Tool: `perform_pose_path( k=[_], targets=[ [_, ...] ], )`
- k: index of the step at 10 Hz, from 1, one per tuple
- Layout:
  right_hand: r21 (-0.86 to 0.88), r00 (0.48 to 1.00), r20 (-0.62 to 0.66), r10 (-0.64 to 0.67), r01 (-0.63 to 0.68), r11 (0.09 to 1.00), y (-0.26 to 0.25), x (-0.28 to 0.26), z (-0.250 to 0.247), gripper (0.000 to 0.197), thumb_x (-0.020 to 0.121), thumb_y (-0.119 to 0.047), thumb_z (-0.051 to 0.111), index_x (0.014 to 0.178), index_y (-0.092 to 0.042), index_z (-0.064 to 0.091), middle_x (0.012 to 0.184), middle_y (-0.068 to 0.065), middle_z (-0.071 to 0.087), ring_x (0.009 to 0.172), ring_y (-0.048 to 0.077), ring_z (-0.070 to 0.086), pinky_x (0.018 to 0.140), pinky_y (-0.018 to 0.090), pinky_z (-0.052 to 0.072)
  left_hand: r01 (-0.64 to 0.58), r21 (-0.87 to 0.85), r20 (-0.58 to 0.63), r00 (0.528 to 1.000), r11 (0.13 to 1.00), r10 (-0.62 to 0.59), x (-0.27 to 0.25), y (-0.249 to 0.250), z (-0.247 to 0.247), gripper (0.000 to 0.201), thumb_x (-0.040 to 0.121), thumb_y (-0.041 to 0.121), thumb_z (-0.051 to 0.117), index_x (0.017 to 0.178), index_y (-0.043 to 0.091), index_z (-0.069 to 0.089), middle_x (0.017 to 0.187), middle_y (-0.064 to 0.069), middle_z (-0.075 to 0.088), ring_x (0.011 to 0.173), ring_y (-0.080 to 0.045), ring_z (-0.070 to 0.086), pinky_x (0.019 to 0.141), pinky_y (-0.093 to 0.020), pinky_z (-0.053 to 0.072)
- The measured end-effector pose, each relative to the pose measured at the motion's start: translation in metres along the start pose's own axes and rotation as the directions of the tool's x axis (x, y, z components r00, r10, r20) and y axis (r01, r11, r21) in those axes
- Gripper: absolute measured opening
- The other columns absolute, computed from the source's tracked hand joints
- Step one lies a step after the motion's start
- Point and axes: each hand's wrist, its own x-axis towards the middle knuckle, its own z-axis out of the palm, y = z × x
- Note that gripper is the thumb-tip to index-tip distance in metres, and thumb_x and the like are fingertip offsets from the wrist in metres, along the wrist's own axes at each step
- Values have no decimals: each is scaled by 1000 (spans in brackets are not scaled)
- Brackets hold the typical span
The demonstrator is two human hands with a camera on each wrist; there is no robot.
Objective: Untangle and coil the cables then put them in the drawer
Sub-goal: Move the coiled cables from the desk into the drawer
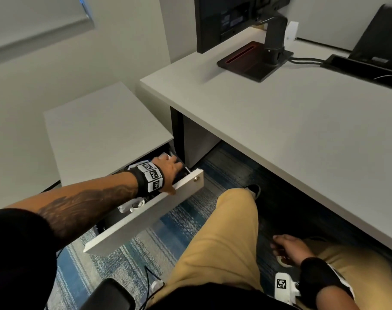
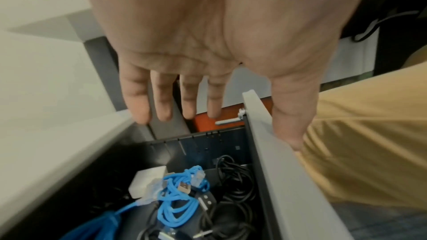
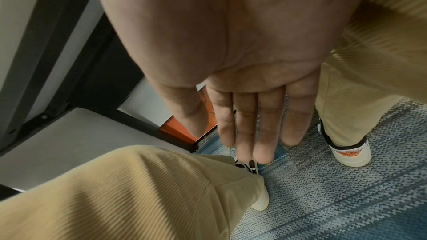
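The drawer [image 1: 145, 217] is seen pulled partway out of a low cabinet [image 1: 105, 133] beside the worktop [image 1: 280, 121]. The left hand [image 1: 169, 170] is laid over its front panel: in the left wrist view the thumb [image 2: 292, 116] is pressed on the outer face of the panel [image 2: 277, 152], while the four fingers [image 2: 161, 101] are held straight and slightly apart above the open cavity, with nothing gripped.

Below those fingers, inside the drawer, the cables are found. A blue cable [image 2: 177, 194] is bundled in loose loops with a clear plug at one end, black cables [image 2: 233, 183] are coiled just beside it toward the thumb side, and a white adapter [image 2: 148, 182] is touching the blue loops on the far side from the thumb.

From the head view little of this is shown; only a scrap of white is visible under the wrist, the rest being hidden by the arm and the panel.

The right hand [image 1: 289, 249] is held low between the knees, under the worktop edge. In the right wrist view its fingers [image 3: 256, 127] are seen straight and together, holding nothing, with carpet [image 3: 335, 198] and a shoe [image 3: 344, 154] beyond the fingertips.
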Motion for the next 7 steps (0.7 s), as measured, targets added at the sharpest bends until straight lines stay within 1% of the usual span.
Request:
perform_pose_path(
  k=[1, 2, 3, 4, 5, 6, 7],
  targets=[
    [-9, 1000, 0, 1, -1, 1000, 0, -1, 1, 13, 103, -15, 54, 95, -9, 63, 82, 11, 67, 63, 21, 57, 55, 28, 32, 112, 24, -65, 992, 993, -110, 10, -26, 2, 101, 61, 68, 77, 141, 22, 37, 142, -6, 38, 128, -31, 39, 95, -46, 47],
    [-18, 1000, -2, 2, -2, 1000, 0, -1, 2, 14, 103, -15, 54, 94, -9, 63, 82, 12, 66, 63, 21, 56, 55, 26, 32, 284, -104, -23, 957, 953, -288, 24, -64, 6, 102, 58, 69, 78, 138, 19, 40, 137, -7, 42, 123, -33, 43, 93, -48, 48],
    [-43, 1000, -5, 13, -14, 999, 0, -2, 2, 14, 103, -16, 54, 93, -9, 63, 81, 11, 66, 63, 21, 57, 55, 25, 32, 375, -186, 29, 926, 908, -376, 33, -88, 9, 93, 64, 67, 76, 135, 17, 43, 132, -8, 45, 120, -34, 47, 92, -48, 48],
    [-47, 999, -19, 33, -33, 998, 0, 0, 1, 14, 103, -16, 55, 95, -8, 64, 80, 11, 66, 63, 21, 56, 53, 25, 33, 432, -257, 65, 900, 864, -431, 43, -111, 18, 79, 75, 62, 71, 133, 13, 46, 131, -12, 49, 117, -38, 54, 94, -47, 47],
    [-38, 999, -26, 40, -41, 998, 1, 0, 3, 16, 103, -17, 56, 100, -5, 65, 80, 11, 66, 62, 20, 56, 50, 23, 33, 438, -282, 52, 895, 854, -442, 47, -115, 26, 62, 85, 51, 64, 130, 11, 50, 127, -13, 51, 112, -39, 59, 93, -44, 49],
    [-24, 1000, -23, 14, -14, 1000, -8, -11, 1, 15, 102, -15, 56, 101, -3, 66, 80, 12, 65, 63, 21, 56, 48, 21, 34, 417, -294, -26, 896, 860, -444, 48, -108, 18, 37, 85, 25, 53, 119, 10, 56, 116, -13, 52, 105, -39, 61, 89, -44, 53],
    [-28, 997, -18, -71, 71, 997, -14, -20, 5, 13, 101, -13, 58, 96, -8, 68, 85, 15, 68, 68, 22, 60, 52, 22, 37, 360, -295, -122, 904, 885, -409, 45, -91, 27, 32, 84, 18, 50, 115, 13, 54, 116, -12, 50, 106, -36, 55, 86, -45, 53]
  ],
)
